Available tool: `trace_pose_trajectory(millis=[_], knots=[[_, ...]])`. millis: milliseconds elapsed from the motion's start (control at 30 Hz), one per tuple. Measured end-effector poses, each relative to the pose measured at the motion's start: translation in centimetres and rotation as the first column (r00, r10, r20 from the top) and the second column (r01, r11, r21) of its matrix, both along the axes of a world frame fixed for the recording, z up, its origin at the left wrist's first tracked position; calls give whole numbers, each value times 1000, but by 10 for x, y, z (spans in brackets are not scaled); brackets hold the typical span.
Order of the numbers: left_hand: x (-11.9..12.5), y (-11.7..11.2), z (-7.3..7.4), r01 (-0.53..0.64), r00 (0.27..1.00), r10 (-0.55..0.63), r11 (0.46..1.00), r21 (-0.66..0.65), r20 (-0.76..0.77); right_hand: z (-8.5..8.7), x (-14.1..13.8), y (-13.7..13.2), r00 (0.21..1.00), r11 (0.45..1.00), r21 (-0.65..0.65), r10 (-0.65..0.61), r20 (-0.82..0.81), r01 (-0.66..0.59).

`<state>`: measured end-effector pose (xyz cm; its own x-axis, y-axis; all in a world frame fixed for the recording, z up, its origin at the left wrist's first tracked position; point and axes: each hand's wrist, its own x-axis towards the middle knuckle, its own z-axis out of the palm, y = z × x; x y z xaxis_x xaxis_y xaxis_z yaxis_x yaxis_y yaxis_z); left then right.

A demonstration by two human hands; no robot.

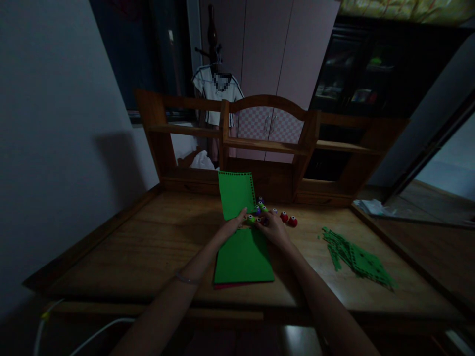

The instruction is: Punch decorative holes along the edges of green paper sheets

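Observation:
Upright above the table, a green paper sheet has rows of small punched holes along its top and right edges. My left hand is closed on the sheet's lower edge, thumb up. Beside it, my right hand curls its fingers around a small dark craft punch, partly hidden by the fingers. A light-green punch sits between my hands. Other small punches, including a purple one and red ones, stand behind and to the right. Below my hands lies a stack of green paper, with red showing underneath.
Green paper strips and punched scraps lie on the right of the wooden table. A wooden shelf unit rises along the back edge. A white cable hangs at the lower left.

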<state>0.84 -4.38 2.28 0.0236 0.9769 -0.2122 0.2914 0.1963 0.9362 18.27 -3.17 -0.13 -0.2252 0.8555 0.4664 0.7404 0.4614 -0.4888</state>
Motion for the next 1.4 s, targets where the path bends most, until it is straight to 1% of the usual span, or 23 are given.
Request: trace_pose_trajectory(millis=[133, 267, 433, 567, 733, 867, 1167, 1333, 1400], knots=[[-1, 1, -2, -13, 1000, 13, 999, 35, -9, 0, 0, 0, 1000, 1000, 3, 11, 1, -11], [-3, 2, -5, -17, 998, 17, 1000, 12, -59, -1, 1, 1, 1000, 1000, 1, 5, 7, -5], [-4, 5, -10, -40, 995, 43, 999, 33, -90, -1, 2, 0, 1000, 1000, 7, 24, 8, -24], [-3, 2, -4, -33, 996, 33, 999, 2, -89, -1, 1, -1, 1000, 1000, -4, 28, -4, -28], [-2, -4, 7, -20, 995, 20, 1000, 0, -93, -2, 1, 0, 1000, 1000, -10, 28, 8, -28], [0, -6, 8, -21, 995, 22, 1000, 16, -97, -4, 1, 1, 999, 999, -8, 31, 24, -31], [0, -5, 4, -28, 996, 28, 1000, 3, -83, -5, -2, 2, 997, 997, 17, 75, 20, -75], [-2, 1, -3, -17, 997, 19, 999, 29, -69, -2, -2, 0, 997, 997, 25, 78, 22, -79], [-2, 4, -7, -21, 998, 22, 1000, 19, -61, -1, -3, -1, 997, 997, 24, 75, 26, -75]])
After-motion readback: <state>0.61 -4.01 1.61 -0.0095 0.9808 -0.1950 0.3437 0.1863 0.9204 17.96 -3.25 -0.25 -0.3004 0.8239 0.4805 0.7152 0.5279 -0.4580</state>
